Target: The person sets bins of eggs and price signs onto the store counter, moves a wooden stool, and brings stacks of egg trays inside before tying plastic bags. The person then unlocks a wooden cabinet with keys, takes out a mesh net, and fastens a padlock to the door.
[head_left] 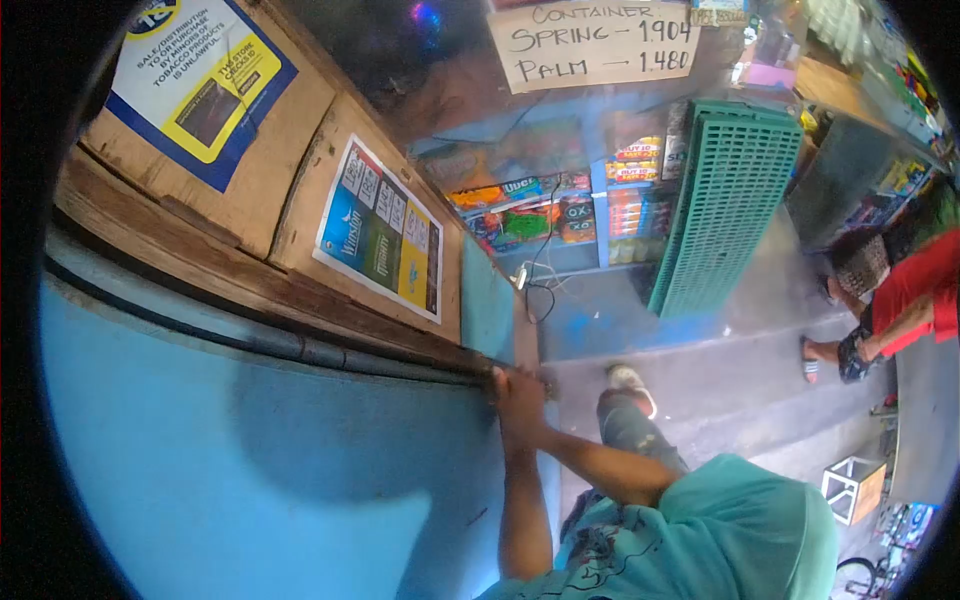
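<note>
My left hand (512, 405) and my right hand (532, 410) come together at the end of a narrow wooden ledge (400, 350), above the blue panel (300, 470). The two hands overlap, and the left arm runs up from below while the right arm crosses in from the right. Fingertips touch the corner of the ledge. How the fingers are bent, and whether anything small lies between them, is too small and hidden to make out. Beside the hands a cigarette price poster (385, 230) is fixed to the wooden board.
A green plastic grate (725, 210) leans on the blue shelving with packaged goods. A white cable (540, 275) hangs near it. A handwritten cardboard sign (595, 45) is above. My shoe (630, 385) is on the concrete floor. A person in red (915, 290) is at right, near a white-framed stool (852, 490).
</note>
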